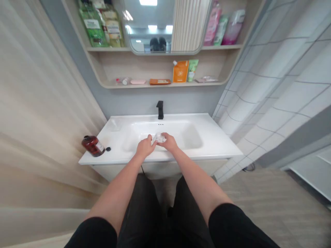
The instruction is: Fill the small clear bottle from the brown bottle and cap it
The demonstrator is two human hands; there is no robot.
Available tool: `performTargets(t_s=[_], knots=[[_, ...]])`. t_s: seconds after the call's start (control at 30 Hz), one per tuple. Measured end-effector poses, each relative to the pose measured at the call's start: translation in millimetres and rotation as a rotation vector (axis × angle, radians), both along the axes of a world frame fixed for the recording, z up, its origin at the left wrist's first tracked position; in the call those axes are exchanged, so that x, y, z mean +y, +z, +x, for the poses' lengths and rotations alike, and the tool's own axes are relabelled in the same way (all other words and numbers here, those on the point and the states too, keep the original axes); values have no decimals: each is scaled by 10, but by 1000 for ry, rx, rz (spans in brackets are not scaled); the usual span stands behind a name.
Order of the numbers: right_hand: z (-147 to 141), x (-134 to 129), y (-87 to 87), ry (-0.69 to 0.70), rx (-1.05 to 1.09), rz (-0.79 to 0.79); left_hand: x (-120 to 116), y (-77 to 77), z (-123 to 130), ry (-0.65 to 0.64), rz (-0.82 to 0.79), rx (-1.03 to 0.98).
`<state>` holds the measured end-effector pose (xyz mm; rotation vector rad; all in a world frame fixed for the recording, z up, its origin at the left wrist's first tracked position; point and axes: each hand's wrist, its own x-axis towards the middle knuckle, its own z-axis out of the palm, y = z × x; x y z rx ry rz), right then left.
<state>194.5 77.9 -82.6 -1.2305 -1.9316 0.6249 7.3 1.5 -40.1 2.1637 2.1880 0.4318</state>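
Over the front of the white sink basin, a small whitish, partly see-through thing is between my hands; its kind is too blurred to tell. My right hand has its fingers curled round the right side of it. From the left, my left hand reaches it with bent fingers, the fingertips at its edge and the thumb raised. Behind them stands a black faucet. On the left of the counter are a brown bottle with its mouth uncapped, a black cap and a clear container.
Above the sink, a wall shelf carries an orange pouch, a green tube and small items. Higher up are a mirror and several bottles. A curtain hangs at left; a tiled wall is at right.
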Motion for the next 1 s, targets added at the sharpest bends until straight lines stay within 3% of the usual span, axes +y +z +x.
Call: performTargets(t_s=[0.17, 0.37, 0.5, 0.6, 0.73, 1.0], knots=[[423, 20, 250, -324, 64, -11, -27, 51, 16, -5, -56, 10], [1612, 124, 546, -626, -61, -39, 6, 36, 21, -3, -76, 44], [2383, 202, 598, -834, -134, -59, 30, 22, 26, -4, -91, 63], [2753, 230, 544, -931, -129, -89, 40, 19, 27, 5, -87, 77], [2941, 212, 432, -985, -74, -101, 44, 22, 30, 19, -96, 92], [2904, 315, 343, -986, -107, -85, 47, 36, 36, 32, -105, 101]])
